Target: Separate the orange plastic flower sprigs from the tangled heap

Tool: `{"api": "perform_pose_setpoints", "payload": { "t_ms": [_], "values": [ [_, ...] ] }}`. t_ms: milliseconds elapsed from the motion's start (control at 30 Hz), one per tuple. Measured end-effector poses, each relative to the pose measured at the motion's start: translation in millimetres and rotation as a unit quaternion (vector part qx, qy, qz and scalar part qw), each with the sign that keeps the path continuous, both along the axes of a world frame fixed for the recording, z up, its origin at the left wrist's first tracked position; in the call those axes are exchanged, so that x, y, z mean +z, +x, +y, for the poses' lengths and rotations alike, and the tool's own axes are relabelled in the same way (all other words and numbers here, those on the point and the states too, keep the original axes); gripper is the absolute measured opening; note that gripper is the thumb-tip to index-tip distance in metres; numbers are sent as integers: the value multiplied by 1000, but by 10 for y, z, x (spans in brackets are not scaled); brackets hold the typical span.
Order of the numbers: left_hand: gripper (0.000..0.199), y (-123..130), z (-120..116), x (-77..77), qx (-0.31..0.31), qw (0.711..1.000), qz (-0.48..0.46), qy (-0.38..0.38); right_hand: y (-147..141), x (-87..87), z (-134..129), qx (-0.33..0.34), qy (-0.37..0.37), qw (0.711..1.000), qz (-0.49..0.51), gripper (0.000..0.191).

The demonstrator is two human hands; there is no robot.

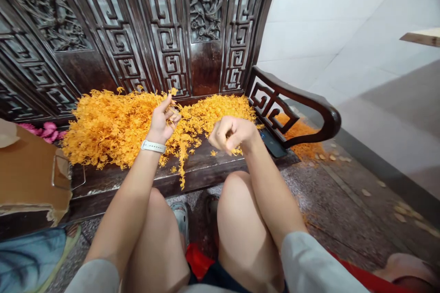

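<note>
Left hand (pixel 164 121): partly curled, a yellow sprig (pixel 173 92) pinched at its tips. Right hand (pixel 233 132): blurred, loosely curled; whether anything is gripped cannot be told. Surface (pixel 201 161): dark wood, piled with a yellow heap (pixel 110 128), backed by carved panels (pixel 206 68); pale wall (pixel 309 18) alongside. Cardboard box (pixel 27 174): set at left, contents hidden.

A big, dark wooden bench (pixel 206 71) has twisty shapes cut into its back. On the left is a brown box (pixel 27 171), with pink flowers (pixel 50 132) peeking out beside it. A flat dark thing (pixel 275 145) lies by the bench's curved armrest (pixel 330 114). Small pale bits (pixel 366 192) dot the floor (pixel 354 210) near the white wall (pixel 319 13).
</note>
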State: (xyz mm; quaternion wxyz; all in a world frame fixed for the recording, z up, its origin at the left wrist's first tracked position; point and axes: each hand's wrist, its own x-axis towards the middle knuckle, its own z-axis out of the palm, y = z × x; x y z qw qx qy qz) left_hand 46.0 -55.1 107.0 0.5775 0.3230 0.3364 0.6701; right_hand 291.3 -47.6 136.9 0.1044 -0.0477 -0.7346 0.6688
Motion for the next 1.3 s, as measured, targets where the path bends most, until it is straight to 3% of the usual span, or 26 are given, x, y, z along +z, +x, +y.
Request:
{"api": "perform_pose_setpoints", "payload": {
  "t_ms": [33, 67, 100, 167, 200, 267, 333, 400, 467, 567, 633, 767, 900, 1000, 1167, 1300],
  "values": [
    [38, -12, 8, -20, -7, 1000, 6, 2, -3, -33, 64, -28, -13, 999, 23, 54],
    [37, -17, 12, -39, -15, 1000, 13, 5, -29, -75, 141, -107, -48, 990, 75, 55],
    [36, -17, 12, -56, -26, 999, 22, 8, -74, -125, 225, -217, -100, 961, 138, 55],
    [38, 2, 6, -84, -39, 998, 47, 6, -182, -244, 391, -422, -232, 850, 212, 49],
    [40, 20, -1, -94, -38, 997, 61, 2, -229, -312, 460, -485, -300, 795, 208, 43],
    [45, 69, -17, -109, -27, 996, 82, -11, -288, -443, 551, -545, -406, 713, 170, 31],
    [49, 128, -37, -120, -19, 995, 94, -15, -304, -534, 572, -555, -445, 688, 144, 24],
    [49, 191, -59, -132, -32, 994, 104, -8, -306, -553, 539, -541, -437, 703, 147, 20],
    [48, 254, -79, -149, -58, 992, 110, -4, -319, -510, 476, -516, -395, 744, 153, 19],
    [46, 339, -95, -182, -103, 986, 128, -6, -384, -415, 364, -468, -278, 830, 123, 28],
    [45, 387, -95, -203, -124, 980, 153, 4, -454, -384, 291, -470, -175, 859, 102, 36],
    [40, 467, -92, -222, -107, 977, 183, 4, -592, -415, 204, -499, 28, 860, 108, 46],
    [32, 511, -109, -210, -82, 974, 212, 5, -615, -438, 222, -543, 135, 818, 135, 58],
    [31, 496, -143, -170, -93, 968, 229, 32, -586, -384, 199, -564, 129, 806, 125, 66],
    [34, 382, -257, -35, -205, 961, 172, 75, -657, -178, -69, -420, -76, 895, 132, 68],
    [29, 329, -341, 33, -207, 959, 122, 151, -751, -40, -252, -401, -117, 888, 194, 68]
  ]
}}
